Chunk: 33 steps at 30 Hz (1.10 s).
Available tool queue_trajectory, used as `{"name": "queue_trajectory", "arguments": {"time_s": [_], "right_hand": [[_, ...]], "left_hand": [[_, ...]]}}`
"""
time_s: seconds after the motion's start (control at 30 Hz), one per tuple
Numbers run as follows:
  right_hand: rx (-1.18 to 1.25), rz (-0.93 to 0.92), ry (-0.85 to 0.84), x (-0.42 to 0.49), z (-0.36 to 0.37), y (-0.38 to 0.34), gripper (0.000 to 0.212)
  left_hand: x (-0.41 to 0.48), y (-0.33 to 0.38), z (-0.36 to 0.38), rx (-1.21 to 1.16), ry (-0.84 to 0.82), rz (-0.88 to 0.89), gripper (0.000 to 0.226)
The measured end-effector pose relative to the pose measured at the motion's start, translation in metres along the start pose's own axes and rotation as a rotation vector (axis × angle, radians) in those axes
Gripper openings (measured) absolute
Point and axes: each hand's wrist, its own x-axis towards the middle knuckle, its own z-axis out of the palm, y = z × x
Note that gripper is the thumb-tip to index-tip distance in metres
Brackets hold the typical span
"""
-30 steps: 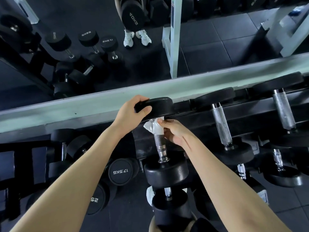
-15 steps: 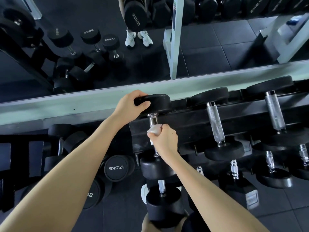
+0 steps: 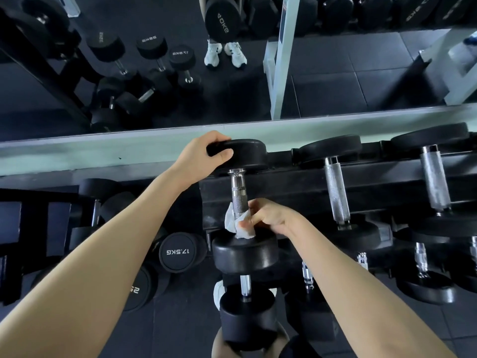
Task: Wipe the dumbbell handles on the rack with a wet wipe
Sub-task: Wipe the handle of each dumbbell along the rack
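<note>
A black dumbbell with a knurled chrome handle (image 3: pixel 238 195) lies on the top tier of the black rack (image 3: pixel 284 192). My left hand (image 3: pixel 204 156) grips the far head (image 3: pixel 240 153) of that dumbbell. My right hand (image 3: pixel 268 215) holds a white wet wipe (image 3: pixel 238 227) wrapped round the lower end of the handle, just above the near head (image 3: pixel 245 254). The upper part of the handle is bare. Two more dumbbells with chrome handles (image 3: pixel 335 192) (image 3: pixel 435 182) lie to the right on the same tier.
A mirror (image 3: pixel 154 73) behind the rack reflects other dumbbells and white shoes. Lower tiers hold more dumbbells, one marked 17.5KG (image 3: pixel 178 251). A pale ledge (image 3: pixel 77 156) runs along the mirror's base. A dumbbell (image 3: pixel 245 313) sits right below the one being wiped.
My right hand has slid the wipe down the handle from its upper end to its lower end near the front head. My left hand stays on the far head.
</note>
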Motion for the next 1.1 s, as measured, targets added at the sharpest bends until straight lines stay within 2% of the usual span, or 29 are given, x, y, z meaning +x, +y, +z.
{"name": "queue_trajectory", "arguments": {"time_s": [0.07,0.17,0.23,0.3,0.33,0.47,0.57,0.67,0.7,0.83,0.93,1.1], "right_hand": [[0.026,-0.008,0.047,-0.002,0.003,0.001,0.025],[0.030,0.010,0.247,-0.008,0.018,-0.001,0.028],[-0.108,0.028,0.407,-0.010,0.031,-0.003,0.020],[-0.209,-0.045,0.561,-0.010,0.041,0.002,0.022],[-0.249,-0.106,0.632,-0.011,0.045,0.003,0.030],[-0.433,-0.225,0.795,-0.025,0.053,0.007,0.052],[-0.396,-0.294,0.912,-0.035,0.053,0.015,0.049],[-0.229,-0.382,0.914,-0.055,0.051,0.015,0.009],[-0.177,-0.397,0.898,-0.063,0.052,0.015,0.005],[0.068,-0.395,0.847,-0.102,0.065,0.023,0.024],[0.284,-0.409,0.831,-0.134,0.084,0.047,0.027],[0.268,-0.287,0.996,-0.156,0.127,0.127,0.016]], "left_hand": [[0.000,0.000,0.000,0.006,0.001,0.006,0.030],[-0.002,0.001,0.000,0.027,0.015,0.000,0.030],[-0.003,0.001,0.000,0.034,0.017,-0.009,0.030],[-0.004,0.003,-0.001,0.048,0.018,-0.016,0.031],[-0.005,0.004,-0.001,0.057,0.023,-0.017,0.032],[-0.008,0.006,0.005,0.072,0.075,-0.019,0.035],[-0.010,0.005,0.008,0.073,0.091,-0.037,0.036],[-0.015,0.007,0.009,0.103,0.087,-0.061,0.040],[-0.018,0.009,0.010,0.114,0.101,-0.064,0.042],[-0.056,0.006,0.011,-0.029,0.287,-0.055,0.036],[-0.107,-0.021,0.019,-0.157,0.422,-0.044,0.026],[-0.196,-0.100,0.057,-0.145,0.386,-0.128,0.023]]}}
